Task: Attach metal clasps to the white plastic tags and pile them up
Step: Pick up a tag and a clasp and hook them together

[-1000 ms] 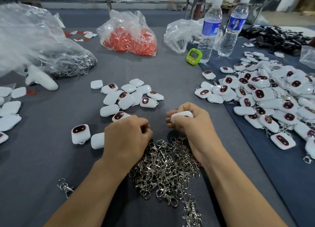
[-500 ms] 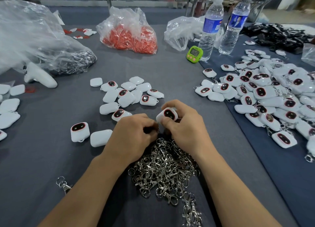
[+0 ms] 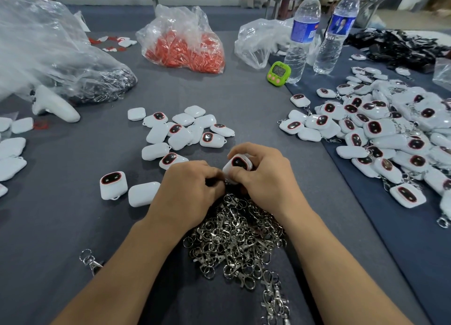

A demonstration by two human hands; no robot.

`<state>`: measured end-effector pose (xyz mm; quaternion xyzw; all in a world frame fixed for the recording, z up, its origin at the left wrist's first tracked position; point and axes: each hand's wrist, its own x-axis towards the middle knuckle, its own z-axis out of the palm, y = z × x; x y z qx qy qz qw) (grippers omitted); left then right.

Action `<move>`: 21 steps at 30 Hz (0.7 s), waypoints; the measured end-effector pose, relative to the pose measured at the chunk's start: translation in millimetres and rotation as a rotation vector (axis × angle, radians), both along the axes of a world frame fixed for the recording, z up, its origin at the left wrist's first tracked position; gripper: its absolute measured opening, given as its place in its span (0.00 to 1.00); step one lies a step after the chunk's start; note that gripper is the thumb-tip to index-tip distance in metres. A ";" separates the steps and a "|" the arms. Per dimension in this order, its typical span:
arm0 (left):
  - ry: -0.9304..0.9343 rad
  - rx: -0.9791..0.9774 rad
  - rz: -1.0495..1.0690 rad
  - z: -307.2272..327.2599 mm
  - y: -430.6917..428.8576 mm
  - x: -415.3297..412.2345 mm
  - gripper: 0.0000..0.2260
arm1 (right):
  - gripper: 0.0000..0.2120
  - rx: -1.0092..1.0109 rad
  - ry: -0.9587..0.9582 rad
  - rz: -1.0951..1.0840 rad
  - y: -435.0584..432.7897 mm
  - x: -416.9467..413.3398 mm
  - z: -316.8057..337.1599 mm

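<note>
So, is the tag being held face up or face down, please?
Face up: the tag in the right hand shows its dark, red-rimmed window on top.

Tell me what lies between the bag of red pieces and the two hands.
Head view: a loose cluster of white tags lies on the grey cloth between the bag of red pieces and the left hand and right hand, which grips a tag.

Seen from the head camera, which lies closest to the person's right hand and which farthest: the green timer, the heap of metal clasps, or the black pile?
1. The heap of metal clasps, directly beneath the right hand, on the person's side.
2. The green timer, mid-table beyond the hand.
3. The black pile, at the far right corner.
</note>
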<state>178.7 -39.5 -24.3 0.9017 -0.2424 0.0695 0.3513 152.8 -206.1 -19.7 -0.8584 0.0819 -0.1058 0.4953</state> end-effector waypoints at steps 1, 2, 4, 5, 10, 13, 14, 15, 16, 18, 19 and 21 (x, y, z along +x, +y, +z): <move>-0.019 0.010 0.008 -0.3 -0.3 -0.7 0.05 | 0.10 0.001 -0.002 0.009 0.4 0.0 0.6; -0.041 0.021 0.016 -0.8 -0.7 -1.5 0.04 | 0.10 -0.002 -0.004 0.017 0.7 -0.1 1.2; -0.069 0.033 0.026 -1.8 -1.1 -2.9 0.03 | 0.10 -0.010 -0.002 0.020 0.8 -0.2 2.3; -0.070 0.034 0.030 -2.0 -1.3 -3.4 0.03 | 0.09 -0.012 0.004 0.013 0.6 -0.2 2.4; -0.068 0.039 0.041 -2.7 -0.5 -2.1 0.02 | 0.08 0.038 0.043 -0.001 1.8 -2.8 4.0; -0.055 0.023 0.041 -2.1 0.1 -0.5 0.01 | 0.07 0.038 0.034 -0.012 5.5 -6.1 2.0; -0.042 0.021 0.047 -1.8 0.1 0.1 0.01 | 0.07 0.020 0.032 -0.024 6.6 -7.0 1.3; -0.028 0.017 0.055 -1.6 0.2 0.6 0.01 | 0.07 0.020 0.032 -0.034 7.4 -7.5 0.3; -0.012 0.006 0.064 -1.5 0.0 0.9 0.01 | 0.07 0.044 0.034 -0.041 7.2 -7.7 -0.3; 0.023 -0.031 0.082 -0.8 -0.4 0.7 0.02 | 0.08 0.116 0.052 -0.058 5.5 -6.9 -1.0; 0.042 -0.052 0.089 -0.3 -0.4 0.7 0.03 | 0.08 0.147 0.059 -0.071 4.4 -5.9 -0.9; 0.083 -0.091 0.091 0.5 0.6 1.0 0.05 | 0.09 0.220 0.057 -0.105 1.9 -3.9 -0.8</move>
